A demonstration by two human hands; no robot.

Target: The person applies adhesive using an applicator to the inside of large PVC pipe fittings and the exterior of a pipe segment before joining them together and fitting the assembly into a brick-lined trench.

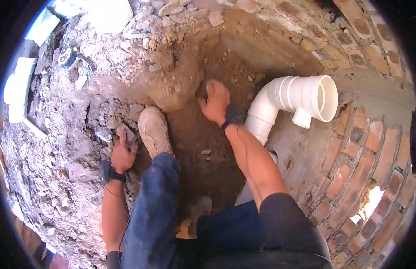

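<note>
My left hand [123, 154] rests on the rubble bank beside my boot. Its fingers stretch forward against a greyish stone [131, 135], and I see no firm grip around it. My right hand [215, 102] is down in the dug-out pit, over loose brown soil [203, 139]. Its thumb stands apart from the fingers, whose tips are slightly blurred, and nothing shows in it. Just right of that hand rises a white plastic pipe [261, 117] with a bend. Its wide open end faces right, and a short side branch [302, 118] points down.
My tan boot [154, 130] stands between my hands at the pit edge. A brick wall [360, 166] with a bright gap curves along the right. On the left bank lie a tape measure [67, 57] and white pipe pieces [20, 89]. Broken stones [172, 8] line the top.
</note>
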